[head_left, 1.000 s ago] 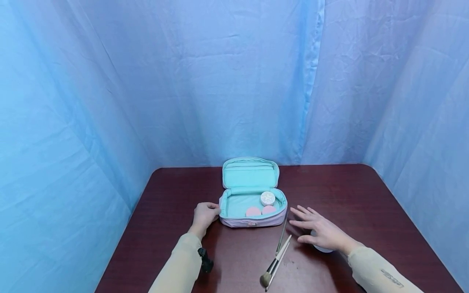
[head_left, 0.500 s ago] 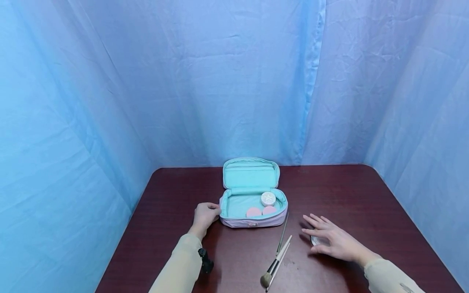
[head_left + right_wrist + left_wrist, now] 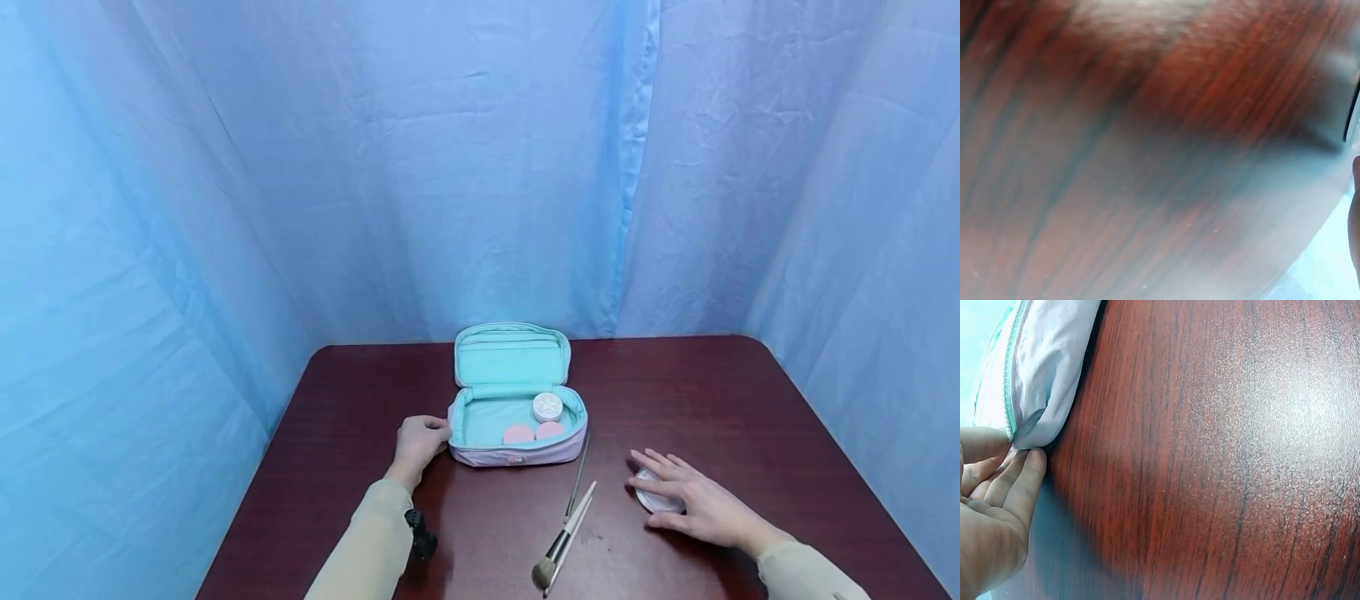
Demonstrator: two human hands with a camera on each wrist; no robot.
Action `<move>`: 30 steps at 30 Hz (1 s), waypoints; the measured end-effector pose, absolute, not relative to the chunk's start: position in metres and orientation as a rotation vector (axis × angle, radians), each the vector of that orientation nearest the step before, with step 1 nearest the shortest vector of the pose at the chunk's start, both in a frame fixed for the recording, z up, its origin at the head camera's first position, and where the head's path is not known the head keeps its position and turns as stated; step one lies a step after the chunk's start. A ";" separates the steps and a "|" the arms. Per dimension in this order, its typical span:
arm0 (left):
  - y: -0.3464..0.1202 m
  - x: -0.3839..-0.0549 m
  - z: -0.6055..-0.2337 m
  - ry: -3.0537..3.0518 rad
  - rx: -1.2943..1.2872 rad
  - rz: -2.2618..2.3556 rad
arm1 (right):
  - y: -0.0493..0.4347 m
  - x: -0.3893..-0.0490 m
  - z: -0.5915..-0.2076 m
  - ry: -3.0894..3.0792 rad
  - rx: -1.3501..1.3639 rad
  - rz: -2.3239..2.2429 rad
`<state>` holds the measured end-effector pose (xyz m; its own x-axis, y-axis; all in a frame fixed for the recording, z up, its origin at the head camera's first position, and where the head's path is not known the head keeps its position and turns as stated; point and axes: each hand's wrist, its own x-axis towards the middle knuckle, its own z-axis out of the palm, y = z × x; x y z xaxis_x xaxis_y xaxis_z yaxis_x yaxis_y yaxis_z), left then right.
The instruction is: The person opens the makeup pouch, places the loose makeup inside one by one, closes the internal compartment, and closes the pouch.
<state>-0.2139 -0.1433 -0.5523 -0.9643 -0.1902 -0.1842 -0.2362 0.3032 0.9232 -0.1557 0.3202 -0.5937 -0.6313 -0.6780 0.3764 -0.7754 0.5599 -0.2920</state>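
Observation:
My left hand (image 3: 420, 442) pinches the left side of a lilac makeup bag (image 3: 517, 457); in the left wrist view its thumb and fingertips (image 3: 1036, 459) meet at the bag's fabric corner (image 3: 1054, 381). The bag lies unzipped, its mint-lined lid (image 3: 513, 363) folded back. Inside are a white round container (image 3: 547, 407) and two pink round pieces, one left (image 3: 518, 433) and one right (image 3: 550, 430). At the right, my right hand (image 3: 701, 502) spreads its fingers over a round whitish compact (image 3: 658, 500), partly covering it. Only a sliver of thumb (image 3: 1355, 212) shows in the right wrist view.
Between the bag and the right hand, a fluffy makeup brush (image 3: 561, 546) lies beside another slim pale handle. A thin dark brush (image 3: 577, 479) points toward the bag's right corner. Blue curtains (image 3: 465, 167) surround the dark red wooden table (image 3: 360, 383).
My right hand has moved right and toward me, from beside the brushes to over the compact, exposing more of it. The left hand keeps its hold on the makeup bag.

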 end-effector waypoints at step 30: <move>-0.144 -0.214 -0.553 2.502 -0.382 1.802 | 0.334 -0.147 -0.604 -2.529 1.144 0.607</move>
<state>-0.2141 -0.1445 -0.5526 -0.9692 -0.1779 -0.1704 -0.2179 0.2969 0.9297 -0.1470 0.3343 -0.6042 -0.6383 -0.6377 0.4312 -0.7640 0.5936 -0.2530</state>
